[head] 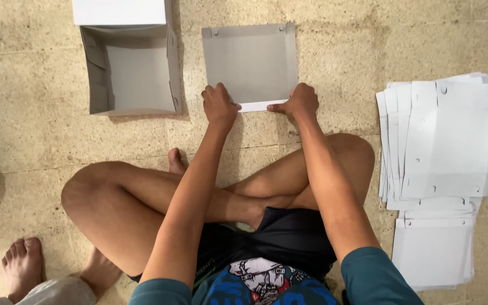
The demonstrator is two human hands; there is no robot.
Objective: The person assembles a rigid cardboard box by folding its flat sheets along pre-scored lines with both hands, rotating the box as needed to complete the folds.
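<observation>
A flat grey cardboard box blank (249,59) lies on the floor in front of my crossed legs. Its near edge is folded up into a white strip (258,105). My left hand (218,104) presses the left end of that folded edge. My right hand (297,101) pinches the right end of it. Both hands grip the card.
An assembled open grey box (94,85) with its white lid flap (120,11) stands on the floor at the upper left. A stack of flat white box blanks (441,141) lies to the right. Another person's bare feet (24,265) are at the lower left.
</observation>
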